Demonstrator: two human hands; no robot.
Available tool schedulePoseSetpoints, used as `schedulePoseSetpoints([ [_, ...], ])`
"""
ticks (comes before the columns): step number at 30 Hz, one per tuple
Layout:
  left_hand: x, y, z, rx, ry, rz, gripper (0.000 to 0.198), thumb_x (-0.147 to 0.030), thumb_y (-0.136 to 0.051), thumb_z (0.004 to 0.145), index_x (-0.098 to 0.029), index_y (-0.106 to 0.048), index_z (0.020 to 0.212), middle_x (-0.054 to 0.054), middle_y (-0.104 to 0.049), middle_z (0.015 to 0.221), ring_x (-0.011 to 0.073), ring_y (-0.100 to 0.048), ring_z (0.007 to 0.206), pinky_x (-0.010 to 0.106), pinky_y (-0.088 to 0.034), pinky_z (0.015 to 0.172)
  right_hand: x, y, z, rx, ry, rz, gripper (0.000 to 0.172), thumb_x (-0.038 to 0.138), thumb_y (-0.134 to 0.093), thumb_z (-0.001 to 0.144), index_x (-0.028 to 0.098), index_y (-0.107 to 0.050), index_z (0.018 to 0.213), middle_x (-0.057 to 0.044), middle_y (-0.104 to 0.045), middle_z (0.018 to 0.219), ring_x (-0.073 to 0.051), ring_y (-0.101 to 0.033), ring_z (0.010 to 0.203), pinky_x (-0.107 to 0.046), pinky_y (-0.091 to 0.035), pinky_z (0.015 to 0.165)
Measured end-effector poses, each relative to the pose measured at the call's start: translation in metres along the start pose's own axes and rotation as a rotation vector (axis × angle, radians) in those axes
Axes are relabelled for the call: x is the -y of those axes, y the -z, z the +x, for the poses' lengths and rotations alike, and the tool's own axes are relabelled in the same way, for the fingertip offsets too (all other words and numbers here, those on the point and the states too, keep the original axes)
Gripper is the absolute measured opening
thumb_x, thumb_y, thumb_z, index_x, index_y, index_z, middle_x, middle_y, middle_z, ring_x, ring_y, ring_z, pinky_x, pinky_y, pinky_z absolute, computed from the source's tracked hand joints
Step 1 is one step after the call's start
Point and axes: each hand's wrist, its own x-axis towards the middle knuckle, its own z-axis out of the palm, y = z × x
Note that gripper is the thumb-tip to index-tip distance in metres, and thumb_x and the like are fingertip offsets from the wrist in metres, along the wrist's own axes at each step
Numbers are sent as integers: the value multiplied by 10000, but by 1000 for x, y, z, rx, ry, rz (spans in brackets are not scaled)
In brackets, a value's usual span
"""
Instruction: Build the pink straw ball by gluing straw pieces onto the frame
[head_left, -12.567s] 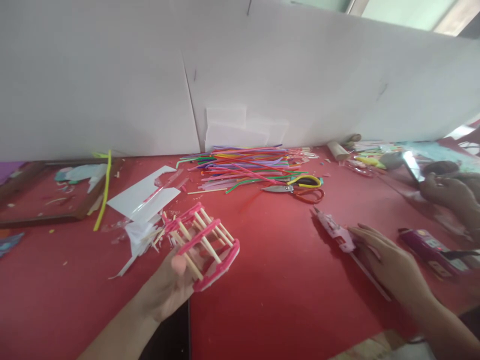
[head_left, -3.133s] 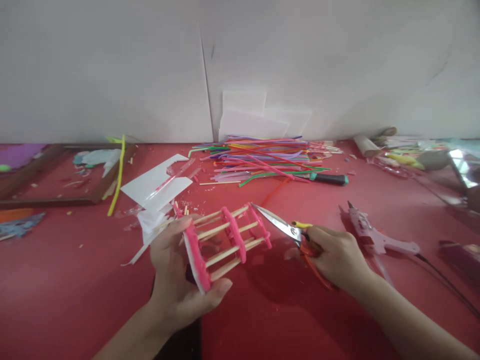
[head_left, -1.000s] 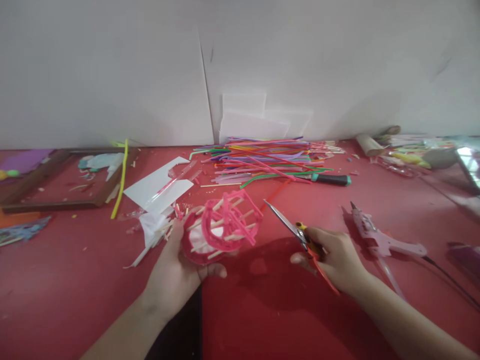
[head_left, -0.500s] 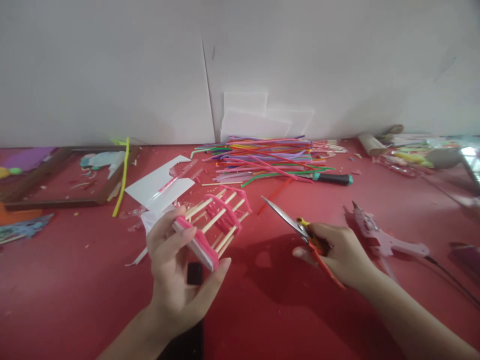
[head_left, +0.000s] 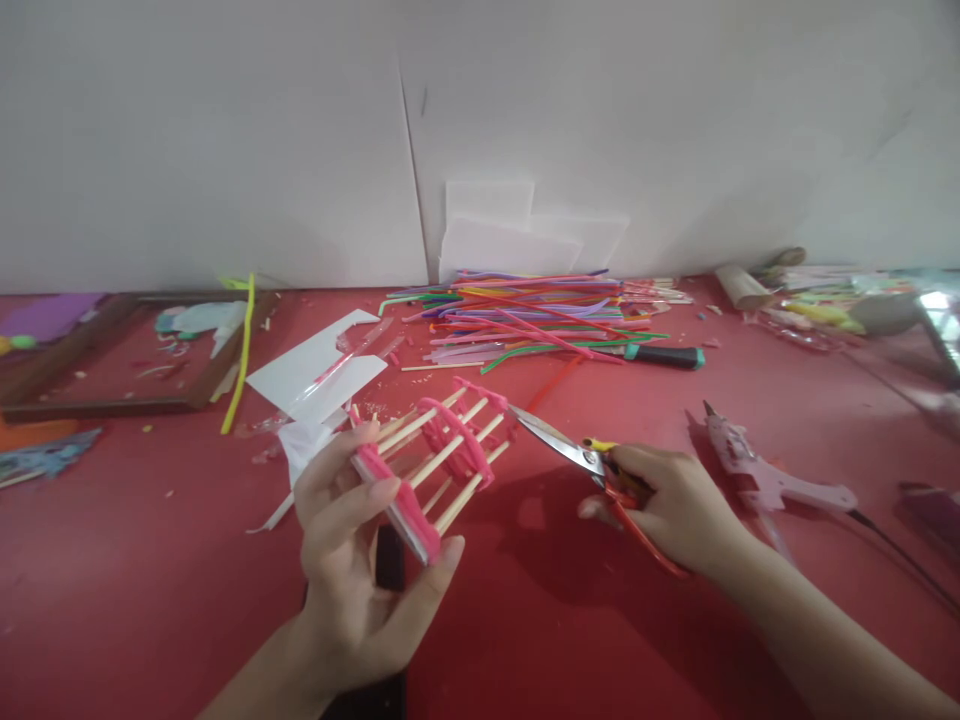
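Observation:
My left hand (head_left: 352, 560) grips a small cage-like model (head_left: 435, 455) of wooden sticks joined by pink pipe-cleaner rings, held by its near pink end above the red table (head_left: 540, 620). My right hand (head_left: 675, 505) is closed on scissors (head_left: 570, 452) with yellow and orange handles. Their blades point left, and the tip nearly touches the model's far ring.
A pile of coloured straws and pipe cleaners (head_left: 525, 320) lies at the back by the white wall. A black-handled tool (head_left: 664, 356), a pink glue gun (head_left: 757, 475) with its cord, white paper scraps (head_left: 315, 375), a brown wooden frame (head_left: 97, 400) and clutter at far right (head_left: 817, 305) surround the hands.
My left hand turned the model from end-on to sideways. The scissors have moved left, so their tip now reaches the model's far ring.

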Motion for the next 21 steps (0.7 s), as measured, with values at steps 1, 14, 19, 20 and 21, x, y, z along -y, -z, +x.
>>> schedulePoseSetpoints([
  [1, 0, 0, 0, 5, -4, 6, 800, -64, -793, 673, -443, -487, 1309, -49, -320, 1557, 343, -213, 1515, 550, -398, 1191, 0, 0, 0, -3, 6, 1, 607, 758, -553, 784, 224, -346, 583, 51, -398, 525, -97, -314, 484, -248, -239, 481],
  [14, 1, 1, 0, 16, -54, 39, 824, -135, -727, 696, -515, -452, 1373, -113, -333, 1558, 420, -188, 1505, 636, -452, 1115, 1, 2, -1, -48, 49, -42, 559, 683, -572, 808, 221, -368, 569, 38, -451, 517, -103, -345, 473, -256, -259, 485],
  [19, -2, -1, 2, 44, -33, 49, 847, -135, -715, 736, -509, -387, 1422, -97, -281, 1598, 395, -145, 1520, 645, -392, 1155, 2, 5, -2, -130, 83, -93, 534, 611, -574, 824, 217, -349, 543, 32, -468, 494, -96, -362, 444, -258, -239, 470],
  [20, -2, -1, 3, 50, -36, 49, 865, -118, -716, 741, -491, -367, 1440, -77, -273, 1605, 383, -148, 1520, 643, -377, 1164, 3, 5, -3, -140, 96, -99, 520, 593, -570, 830, 216, -356, 542, 29, -476, 493, -95, -372, 437, -260, -234, 468],
  [21, -2, -1, 4, 53, -36, 48, 881, -105, -721, 742, -477, -353, 1452, -58, -275, 1605, 370, -155, 1518, 638, -357, 1175, 3, 4, -4, -150, 107, -104, 510, 580, -565, 835, 216, -363, 541, 28, -483, 492, -94, -377, 432, -263, -230, 467],
])
